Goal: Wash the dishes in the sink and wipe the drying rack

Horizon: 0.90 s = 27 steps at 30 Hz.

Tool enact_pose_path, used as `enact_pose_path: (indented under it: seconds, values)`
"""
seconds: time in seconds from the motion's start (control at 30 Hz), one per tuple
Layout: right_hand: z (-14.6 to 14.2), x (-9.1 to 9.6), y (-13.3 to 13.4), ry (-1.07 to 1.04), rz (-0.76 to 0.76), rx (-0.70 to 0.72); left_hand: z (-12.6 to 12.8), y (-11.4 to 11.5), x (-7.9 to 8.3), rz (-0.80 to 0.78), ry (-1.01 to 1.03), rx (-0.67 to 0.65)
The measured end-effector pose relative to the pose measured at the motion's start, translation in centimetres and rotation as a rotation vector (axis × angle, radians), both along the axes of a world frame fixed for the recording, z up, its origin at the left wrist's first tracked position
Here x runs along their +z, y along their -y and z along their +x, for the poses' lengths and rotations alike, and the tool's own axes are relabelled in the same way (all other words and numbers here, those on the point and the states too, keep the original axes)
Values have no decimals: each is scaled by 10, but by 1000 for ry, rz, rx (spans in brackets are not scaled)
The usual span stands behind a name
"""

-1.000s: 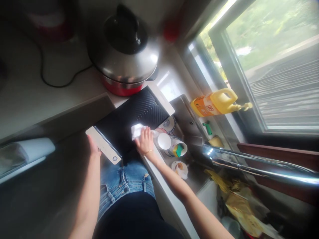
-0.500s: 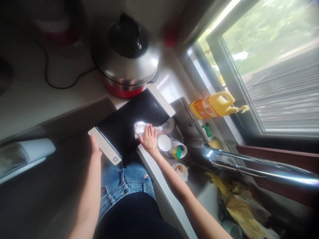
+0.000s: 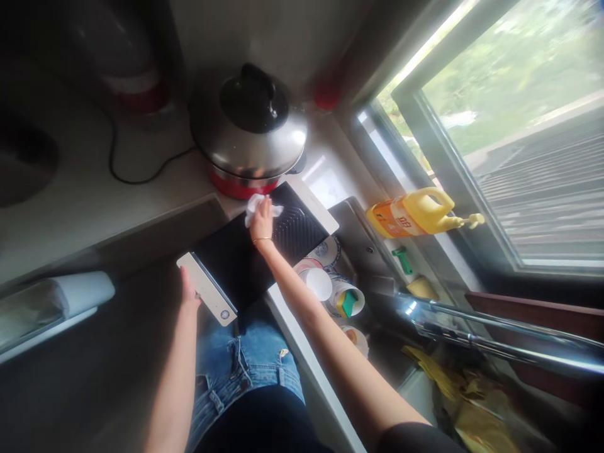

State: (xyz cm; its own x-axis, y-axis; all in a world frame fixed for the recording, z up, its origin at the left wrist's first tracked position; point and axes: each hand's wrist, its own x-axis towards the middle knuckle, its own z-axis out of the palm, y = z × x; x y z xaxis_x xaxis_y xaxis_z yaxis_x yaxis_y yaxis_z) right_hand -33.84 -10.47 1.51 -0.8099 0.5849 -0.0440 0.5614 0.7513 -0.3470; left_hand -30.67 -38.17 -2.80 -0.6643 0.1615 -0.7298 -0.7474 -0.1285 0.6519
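The left hand grips the pale end strip of a black grill plate, at a corner well away from the round mark on that strip; some of its fingers are hidden. The right hand holds a crumpled white cloth against the far edge of the plate, fingers bent over the wad; whether it is paper or fabric cannot be told. A thin bracelet circles the right wrist.

The grill plate lies slantwise in front of the person's jeans, smooth and dark toward the left hand, ribbed toward the other pale end. Just beyond it, on the pale bench, stands a red pot under a domed metal lid with a black handle. A black cord curls across the bench beside the pot.

To the right of the plate is a metal sink. In it are a patterned dish, a white cup and a tipped mug with a green and yellow sponge in its mouth. A yellow bottle with a pump top stands past the sink, near the window. A shiny tap reaches in from the right, above a crumpled yellow item that is too blurred to name.
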Motion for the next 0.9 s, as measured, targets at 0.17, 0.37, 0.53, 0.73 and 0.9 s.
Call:
enact_pose_path:
  seconds: [0.17,0.37,0.53,0.73,0.9]
  values:
    - [16,-3,8,-23,2,329,-1,-1,-1,13,-11,6]
    - [17,11,-59,65,146,270,-2,-4,6,-10,91,104]
    - [12,18,-94,130,192,165,-3,-2,3,-35,72,78]
    - [47,22,-86,155,198,36,-3,-4,3,-38,99,85]
    - [25,21,-66,131,108,-93,-3,-3,-4,-25,116,90]
